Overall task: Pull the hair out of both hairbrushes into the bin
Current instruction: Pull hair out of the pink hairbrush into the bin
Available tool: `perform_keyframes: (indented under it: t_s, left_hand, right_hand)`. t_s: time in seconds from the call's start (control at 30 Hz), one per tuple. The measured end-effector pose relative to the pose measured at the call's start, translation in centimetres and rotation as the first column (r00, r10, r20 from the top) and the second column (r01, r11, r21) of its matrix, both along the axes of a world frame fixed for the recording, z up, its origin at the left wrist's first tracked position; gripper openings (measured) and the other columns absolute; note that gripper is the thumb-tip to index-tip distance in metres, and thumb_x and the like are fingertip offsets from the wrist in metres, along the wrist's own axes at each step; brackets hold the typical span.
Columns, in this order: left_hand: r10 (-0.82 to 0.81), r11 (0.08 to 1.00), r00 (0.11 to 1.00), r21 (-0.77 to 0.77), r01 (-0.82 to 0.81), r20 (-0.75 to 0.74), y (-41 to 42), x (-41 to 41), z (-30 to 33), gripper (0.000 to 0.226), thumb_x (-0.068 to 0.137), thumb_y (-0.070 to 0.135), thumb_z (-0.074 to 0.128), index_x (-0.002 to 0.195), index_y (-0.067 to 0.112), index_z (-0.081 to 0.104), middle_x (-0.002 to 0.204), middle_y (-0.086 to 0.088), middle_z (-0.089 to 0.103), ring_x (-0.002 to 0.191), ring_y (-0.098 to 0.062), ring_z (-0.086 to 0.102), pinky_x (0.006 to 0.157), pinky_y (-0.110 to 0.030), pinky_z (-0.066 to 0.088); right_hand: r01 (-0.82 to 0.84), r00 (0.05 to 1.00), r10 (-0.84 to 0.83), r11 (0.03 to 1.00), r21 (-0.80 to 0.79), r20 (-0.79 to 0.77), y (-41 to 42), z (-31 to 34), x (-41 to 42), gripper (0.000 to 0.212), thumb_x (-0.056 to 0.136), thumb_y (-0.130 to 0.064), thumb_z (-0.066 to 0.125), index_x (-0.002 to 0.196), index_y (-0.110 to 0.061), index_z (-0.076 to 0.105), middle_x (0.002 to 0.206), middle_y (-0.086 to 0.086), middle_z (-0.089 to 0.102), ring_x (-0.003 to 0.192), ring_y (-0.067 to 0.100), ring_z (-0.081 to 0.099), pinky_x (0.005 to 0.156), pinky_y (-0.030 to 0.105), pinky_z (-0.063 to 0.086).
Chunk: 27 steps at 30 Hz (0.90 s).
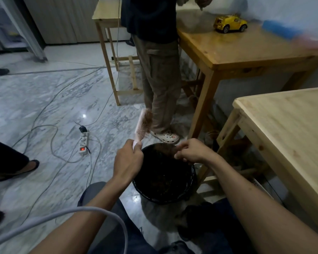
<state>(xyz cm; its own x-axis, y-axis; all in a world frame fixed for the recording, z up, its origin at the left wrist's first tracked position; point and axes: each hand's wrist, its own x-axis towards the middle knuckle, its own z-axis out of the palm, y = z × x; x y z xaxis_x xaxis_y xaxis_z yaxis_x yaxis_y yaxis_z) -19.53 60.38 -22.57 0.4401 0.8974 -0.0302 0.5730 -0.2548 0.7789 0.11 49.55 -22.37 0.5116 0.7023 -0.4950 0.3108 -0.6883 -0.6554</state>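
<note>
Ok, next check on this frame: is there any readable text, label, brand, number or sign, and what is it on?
No readable text in this frame.
yellow toy car: any markings are too blurred to read.
power strip: only a lit red switch shows, no legible lettering.
pink hairbrush and black bin: no print visible.

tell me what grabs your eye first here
A pink hairbrush clogged with brown hair stands up from the left hand, just above a black bin on the marble floor. The right hand pinches a tuft over the bin. A yellow toy car sits on the far wooden table.
</note>
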Motion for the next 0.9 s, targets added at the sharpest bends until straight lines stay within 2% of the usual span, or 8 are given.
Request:
perform_keyframes:
  t_s: [0.13, 0.23, 0.37, 0.53, 0.67, 0.73, 0.8, 0.9]
  left_hand:
    - [-0.093, 0.991, 0.994, 0.086, 0.098, -0.061, -0.3, 0.3, -0.3, 0.026, 0.102, 0.037, 0.044, 0.099, 0.014, 0.056, 0.077, -0.010, 0.064, 0.068, -0.028, 0.060, 0.055, -0.039, 0.040]
    - [-0.148, 0.979, 0.985, 0.129, 0.159, -0.091, -0.7, 0.6, 0.1, 0.023, 0.102, 0.036, 0.044, 0.096, 0.016, 0.054, 0.076, -0.010, 0.064, 0.068, -0.030, 0.060, 0.061, -0.045, 0.046]
    - [-0.143, 0.981, 0.987, 0.120, 0.151, -0.076, 0.0, 0.7, 0.6, 0.024, 0.102, 0.034, 0.045, 0.092, 0.015, 0.055, 0.076, -0.009, 0.063, 0.068, -0.028, 0.059, 0.055, -0.039, 0.038]
    - [-0.042, 0.995, 0.999, 0.087, 0.041, 0.014, 0.5, 0.7, 1.3, 0.027, 0.102, 0.032, 0.046, 0.087, 0.011, 0.055, 0.073, -0.007, 0.060, 0.066, -0.024, 0.055, 0.053, -0.036, 0.032]
    - [-0.018, 0.994, 0.996, 0.108, 0.008, 0.088, 0.4, 1.3, 2.1, 0.026, 0.103, 0.031, 0.046, 0.090, 0.011, 0.055, 0.071, -0.003, 0.059, 0.063, -0.018, 0.053, 0.052, -0.035, 0.033]
    - [-0.068, 0.988, 0.996, 0.144, 0.059, 0.054, 0.3, 1.3, 1.9, 0.022, 0.103, 0.032, 0.046, 0.093, 0.015, 0.054, 0.069, -0.003, 0.058, 0.060, -0.018, 0.053, 0.050, -0.034, 0.029]
    - [-0.099, 0.982, 0.995, 0.160, 0.096, 0.015, 0.1, 1.1, 1.2, 0.022, 0.103, 0.034, 0.045, 0.094, 0.015, 0.053, 0.068, -0.004, 0.058, 0.057, -0.021, 0.054, 0.050, -0.033, 0.029]
    - [-0.116, 0.979, 0.993, 0.165, 0.119, -0.029, -0.2, 0.9, 0.2, 0.023, 0.103, 0.035, 0.044, 0.096, 0.015, 0.052, 0.069, -0.006, 0.059, 0.058, -0.023, 0.055, 0.050, -0.034, 0.031]
  right_hand:
    - [0.077, 0.963, -0.013, 0.971, 0.228, -0.268, 1.4, 0.8, -1.3, 0.067, 0.087, -0.022, 0.076, 0.148, -0.026, 0.050, 0.132, -0.001, 0.061, 0.080, 0.011, 0.059, 0.056, 0.023, 0.046]
    - [0.053, 0.929, 0.081, 0.937, 0.346, -0.360, 1.8, 0.5, -2.3, 0.051, 0.088, -0.027, 0.080, 0.137, -0.022, 0.066, 0.103, -0.004, 0.072, 0.067, 0.006, 0.055, 0.052, 0.020, 0.042]
    - [0.035, 0.986, 0.045, 0.888, 0.459, -0.162, 1.5, -0.5, -3.1, 0.007, 0.092, -0.027, 0.078, 0.088, -0.023, 0.081, 0.056, -0.013, 0.064, 0.054, 0.001, 0.056, 0.054, 0.015, 0.040]
    - [-0.036, 0.977, -0.020, 0.966, 0.257, 0.213, 0.8, -2.5, -2.5, 0.011, 0.090, -0.030, 0.079, 0.093, -0.021, 0.085, 0.088, -0.006, 0.079, 0.088, 0.008, 0.070, 0.086, 0.034, 0.058]
    - [0.002, 0.948, -0.034, 0.995, 0.101, 0.315, 0.7, -3.2, -1.8, 0.010, 0.087, -0.029, 0.079, 0.089, -0.022, 0.085, 0.092, -0.002, 0.080, 0.091, 0.015, 0.072, 0.089, 0.045, 0.061]
    - [-0.010, 0.961, -0.009, 0.998, 0.067, 0.276, 0.9, -2.8, -1.4, 0.011, 0.087, -0.025, 0.079, 0.095, -0.022, 0.085, 0.100, -0.001, 0.081, 0.099, 0.016, 0.072, 0.094, 0.041, 0.059]
    - [-0.067, 0.981, 0.055, 0.996, 0.060, 0.188, 1.2, -1.9, -1.2, 0.035, 0.087, -0.018, 0.074, 0.122, -0.022, 0.078, 0.127, 0.000, 0.073, 0.117, 0.018, 0.067, 0.098, 0.032, 0.053]
    - [0.114, 0.955, -0.033, 0.958, 0.262, -0.294, 1.6, -0.5, -1.5, 0.063, 0.090, -0.013, 0.068, 0.150, -0.020, 0.052, 0.143, 0.003, 0.059, 0.103, 0.019, 0.067, 0.072, 0.028, 0.053]
